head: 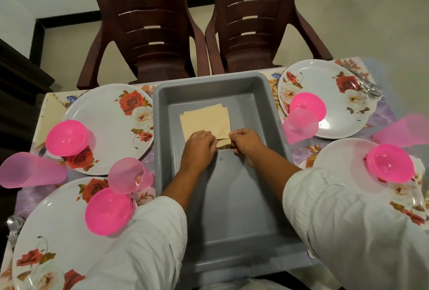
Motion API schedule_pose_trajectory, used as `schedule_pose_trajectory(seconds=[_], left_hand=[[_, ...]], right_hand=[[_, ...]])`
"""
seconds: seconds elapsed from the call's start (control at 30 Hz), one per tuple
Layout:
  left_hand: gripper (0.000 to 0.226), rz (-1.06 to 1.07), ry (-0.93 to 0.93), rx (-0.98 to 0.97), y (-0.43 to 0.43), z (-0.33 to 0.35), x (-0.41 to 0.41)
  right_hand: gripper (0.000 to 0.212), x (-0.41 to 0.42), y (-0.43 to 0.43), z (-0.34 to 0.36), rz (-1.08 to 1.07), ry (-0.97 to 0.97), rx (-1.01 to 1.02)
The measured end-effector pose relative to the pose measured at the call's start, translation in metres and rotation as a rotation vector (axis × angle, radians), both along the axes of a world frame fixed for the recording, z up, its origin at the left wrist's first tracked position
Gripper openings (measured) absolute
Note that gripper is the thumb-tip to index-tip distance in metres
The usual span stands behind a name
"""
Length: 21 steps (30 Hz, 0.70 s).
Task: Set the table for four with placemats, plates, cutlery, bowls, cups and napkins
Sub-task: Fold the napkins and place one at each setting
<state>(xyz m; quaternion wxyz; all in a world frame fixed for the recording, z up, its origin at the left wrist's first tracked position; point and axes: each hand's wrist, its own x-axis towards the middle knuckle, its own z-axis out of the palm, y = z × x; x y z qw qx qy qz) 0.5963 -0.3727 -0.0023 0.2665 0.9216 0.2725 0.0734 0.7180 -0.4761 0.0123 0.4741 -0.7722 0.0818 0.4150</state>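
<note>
A grey tray [232,220] stands in the middle of the table. A small stack of beige napkins [205,119] lies in its far half. My left hand [199,144] and my right hand [246,142] both pinch the near edge of the stack, lifting the top napkin. Four white plates with rose prints sit at the corners: far left [111,127], near left [51,243], far right [325,97], near right [343,159]. Each carries a pink bowl, such as the far-left one [67,137], with a pink cup beside it, such as the near-left one [130,176].
Two dark brown plastic chairs [144,25] [255,15] stand at the table's far side. A beige napkin [51,113] lies by the far left plate. Cutlery [369,87] rests at the far right plate's edge, and more cutlery [14,224] shows at the left edge.
</note>
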Motion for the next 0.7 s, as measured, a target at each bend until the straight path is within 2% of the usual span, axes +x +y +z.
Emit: schedule_pose_trajectory(seconds=[0.1, 0.23, 0.3, 0.4, 0.5, 0.7], left_hand=[[0.02, 0.051, -0.033, -0.061, 0.001, -0.001, -0.002], [0.016, 0.125, -0.11, -0.092, -0.001, 0.006, -0.004], [0.016, 0.172, -0.189, -0.069, -0.007, 0.014, -0.008], [0.021, 0.19, -0.291, 0.01, -0.02, 0.024, -0.017], [0.024, 0.121, -0.342, 0.111, -0.04, 0.032, -0.036], [0.023, 0.028, -0.366, 0.197, -0.079, 0.038, -0.073]], right_hand=[[0.02, -0.001, -0.003, 0.004, 0.035, -0.03, -0.047], [0.032, -0.002, -0.013, 0.018, 0.169, -0.254, -0.204], [0.04, -0.005, -0.015, 0.025, 0.152, -0.302, -0.184], [0.051, -0.011, -0.012, 0.035, -0.025, 0.008, 0.09], [0.056, -0.016, -0.018, 0.047, -0.063, 0.274, 0.333], [0.033, -0.03, -0.035, 0.057, -0.068, 0.302, 0.306]])
